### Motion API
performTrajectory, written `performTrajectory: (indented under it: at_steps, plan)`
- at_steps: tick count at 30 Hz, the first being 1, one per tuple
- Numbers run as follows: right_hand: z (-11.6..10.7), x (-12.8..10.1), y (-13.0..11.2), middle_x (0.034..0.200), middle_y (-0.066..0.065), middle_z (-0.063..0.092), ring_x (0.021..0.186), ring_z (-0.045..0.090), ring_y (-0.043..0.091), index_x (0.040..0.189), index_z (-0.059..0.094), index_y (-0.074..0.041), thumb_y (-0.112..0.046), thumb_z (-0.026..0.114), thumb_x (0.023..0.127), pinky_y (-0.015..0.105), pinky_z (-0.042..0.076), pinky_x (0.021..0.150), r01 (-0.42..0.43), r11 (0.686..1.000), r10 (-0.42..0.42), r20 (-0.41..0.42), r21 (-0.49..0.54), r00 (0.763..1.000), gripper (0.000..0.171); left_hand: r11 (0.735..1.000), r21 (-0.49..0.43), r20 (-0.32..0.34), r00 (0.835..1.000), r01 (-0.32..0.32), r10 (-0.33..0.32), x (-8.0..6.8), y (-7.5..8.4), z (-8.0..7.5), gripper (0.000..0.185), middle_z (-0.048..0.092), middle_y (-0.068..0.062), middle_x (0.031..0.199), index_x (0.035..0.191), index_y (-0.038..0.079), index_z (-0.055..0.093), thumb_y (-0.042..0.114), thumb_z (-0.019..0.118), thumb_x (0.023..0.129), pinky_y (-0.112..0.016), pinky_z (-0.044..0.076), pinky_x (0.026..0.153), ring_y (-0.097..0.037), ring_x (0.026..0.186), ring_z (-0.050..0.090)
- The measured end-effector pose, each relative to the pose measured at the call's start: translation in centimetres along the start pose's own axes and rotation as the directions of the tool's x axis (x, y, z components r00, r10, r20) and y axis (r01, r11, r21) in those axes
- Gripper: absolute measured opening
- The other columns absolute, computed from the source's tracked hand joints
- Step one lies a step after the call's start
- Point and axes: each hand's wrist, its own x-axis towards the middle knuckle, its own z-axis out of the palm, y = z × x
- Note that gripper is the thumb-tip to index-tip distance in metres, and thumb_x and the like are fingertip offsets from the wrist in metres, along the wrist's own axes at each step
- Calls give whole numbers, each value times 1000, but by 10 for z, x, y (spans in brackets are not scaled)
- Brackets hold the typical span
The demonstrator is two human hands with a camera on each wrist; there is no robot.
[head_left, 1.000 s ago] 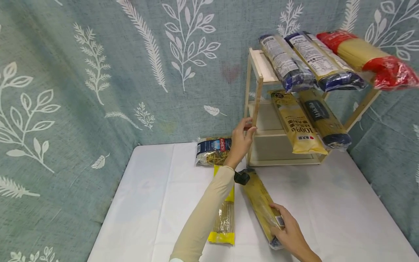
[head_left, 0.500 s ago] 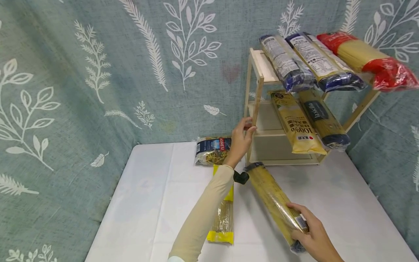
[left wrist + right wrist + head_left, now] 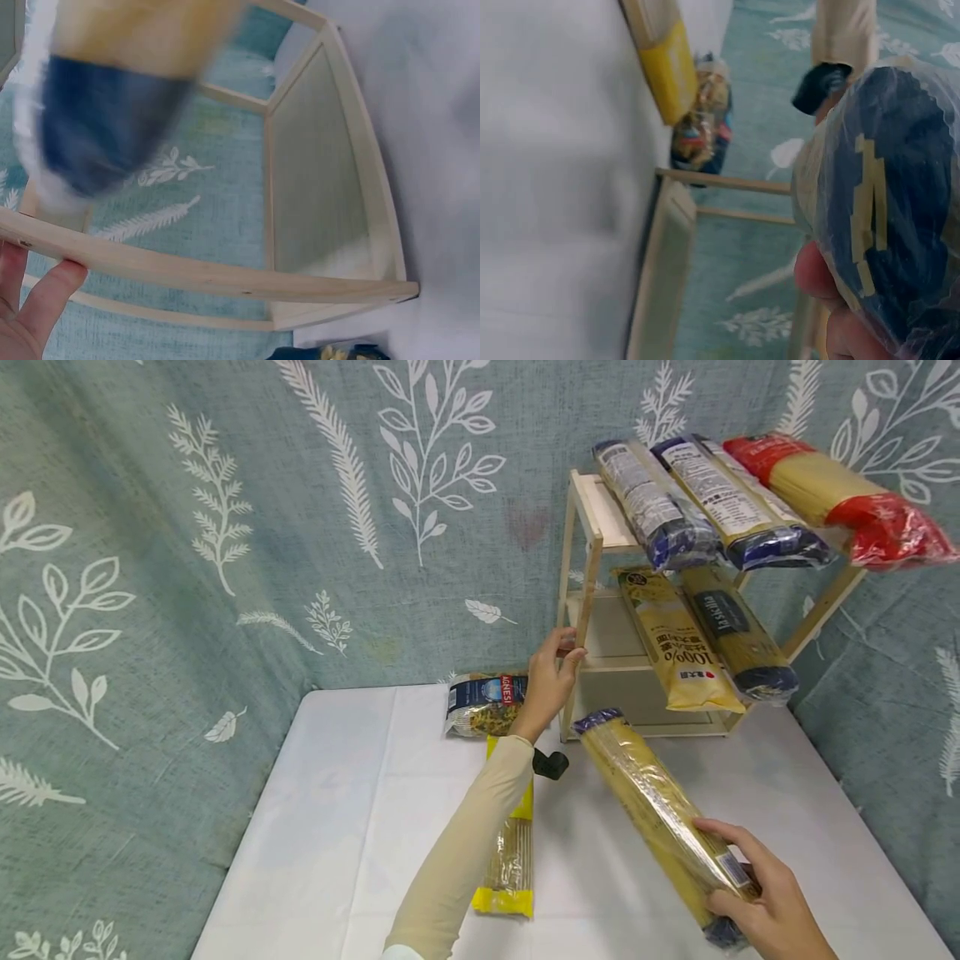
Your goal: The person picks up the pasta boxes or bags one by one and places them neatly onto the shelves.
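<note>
Right hand (image 3: 768, 893): closed round the near part of a long packet of yellow pasta in clear film with dark blue ends (image 3: 656, 802), thumb along one side and fingers along the other.
Held packet: slanted up and away to the left, far end overlapping the lower front of an open, pale wooden rack (image 3: 589, 593) in the head view; apparently clear of the white-covered counter (image 3: 322, 827); cannot tell whether touching the rack.
Left hand (image 3: 547, 689): nearly closed, pinching the rack's front left post between thumb and fingers; holding no packet.
Just changed: held packet raised and swung rightward, away from the left wrist, far end now before the rack's base; left hand unmoved on the post.
Meaning for the work: judged as mid-carry with the rack steadied; not yet resting on any shelf.
Top shelf (image 3: 611, 522): bearing a blue-ended packet with a white printed label (image 3: 652, 502), a similar second packet (image 3: 731, 506) and, farthest right, a red-ended packet of pale yellow pasta (image 3: 832, 485).
Middle shelf (image 3: 618, 666): bearing a yellow packet with dark lettering (image 3: 678, 639), just left of an olive-brown packet with a dark label (image 3: 738, 631).
Left on the counter: a clear, yellow-ended packet of long pasta (image 3: 510, 852), partly behind the cream sleeve (image 3: 465, 852); farther back, near the rack, a blue-labelled AGNESI bag of multicoloured pasta (image 3: 483, 702).
</note>
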Motion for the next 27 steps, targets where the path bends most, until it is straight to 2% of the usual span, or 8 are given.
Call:
performTrajectory:
  at_steps: [11, 14, 18, 20, 24, 27]
  plan:
    - [-20, 0, -14, 124, 13, 46, 69, 57, 12, 138, 44, -12, 8, 73, 69, 29, 49, 51, 26, 997, -34, -105, -72, 994, 77, 1000, -11, -3, 1000, -25, 25, 1, -3, -1, 31, 59, -13, 110, 123, 4, 53, 20, 56, 96, -24, 46, 87, -22, 98, 59]
    - [-25, 2, -18, 120, 8, 46, 66, 58, 10, 138, 44, -11, 11, 72, 69, 28, 50, 49, 70, 994, -81, -146, -80, 986, 77, 1000, -14, -4, 1000, -24, 24, 1, -4, -1, 32, 59, -13, 110, 123, 5, 53, 21, 56, 96, -24, 45, 88, -22, 99, 58]
    - [-32, 9, -24, 116, -3, 46, 62, 60, 8, 137, 47, -11, 15, 71, 68, 26, 50, 47, 165, 981, -182, -200, -99, 963, 78, 1000, -20, -3, 1000, -17, 17, 1, -4, -1, 31, 59, -13, 110, 123, 5, 53, 20, 55, 97, -24, 45, 88, -21, 99, 58]
    - [-34, 13, -27, 118, 0, 48, 62, 60, 6, 137, 48, -11, 15, 71, 67, 25, 50, 47, 188, 976, -208, -216, -111, 954, 79, 1000, -26, -4, 1000, -15, 15, 1, -3, -1, 30, 59, -13, 110, 123, 5, 53, 19, 56, 97, -24, 45, 88, -22, 99, 58]
    - [-37, 22, -37, 119, 14, 49, 64, 59, 3, 137, 48, -11, 16, 71, 66, 22, 49, 46, 207, 970, -232, -239, -125, 943, 80, 999, -35, -9, 1000, -8, 8, 1, -2, -1, 29, 59, -12, 109, 122, 5, 54, 18, 57, 96, -24, 45, 88, -21, 99, 58]
    - [-38, 30, -43, 117, 15, 49, 64, 58, 3, 135, 50, -10, 17, 71, 64, 21, 48, 46, 236, 963, -263, -260, -130, 929, 79, 999, -33, -9, 1000, -4, 4, 1, -3, -1, 29, 59, -12, 109, 122, 6, 54, 19, 56, 96, -23, 45, 88, -20, 99, 58]
